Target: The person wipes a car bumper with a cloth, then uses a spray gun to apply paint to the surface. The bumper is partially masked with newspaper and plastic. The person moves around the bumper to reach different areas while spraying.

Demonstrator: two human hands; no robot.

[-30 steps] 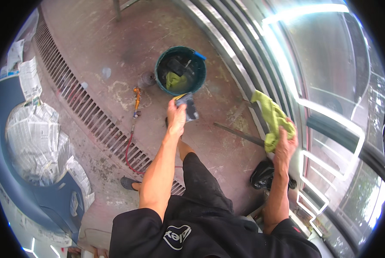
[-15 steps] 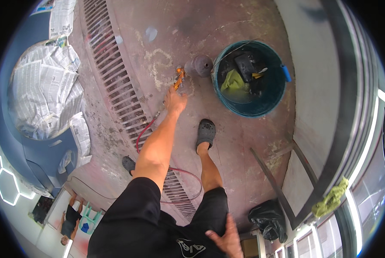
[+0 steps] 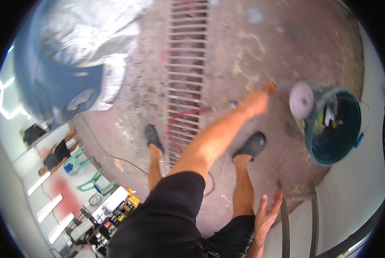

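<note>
My left hand [image 3: 255, 103] reaches out over the floor, closed round an orange spray gun [image 3: 272, 88] that motion blurs. A red hose [image 3: 188, 112] runs near that hand, over the floor grating and past my feet. Just beyond the gun is a mauve-grey round cup-like piece [image 3: 302, 99] with a dark spot at its middle; whether it joins the gun I cannot tell. It overlaps the side of a dark teal bucket [image 3: 330, 160], which holds a yellow-green cloth and dark things. Low on the right, my right hand [image 3: 267, 215] is open with fingers apart, beside my leg.
Newspaper [image 3: 111, 81] covers part of a blue-grey car body [image 3: 33, 77] at left. A metal grating [image 3: 187, 64] crosses the floor. Dark metal bars [image 3: 285, 219] stand low on the right. Green chairs [image 3: 74, 163], a cluttered workbench [image 3: 111, 215] and another person [image 3: 57, 155] are at lower left.
The view has swung, shifting the bucket and grating rightward in the picture. My left hand still grips the spray gun. My right hand has come away from my shirt, fingers spread.
</note>
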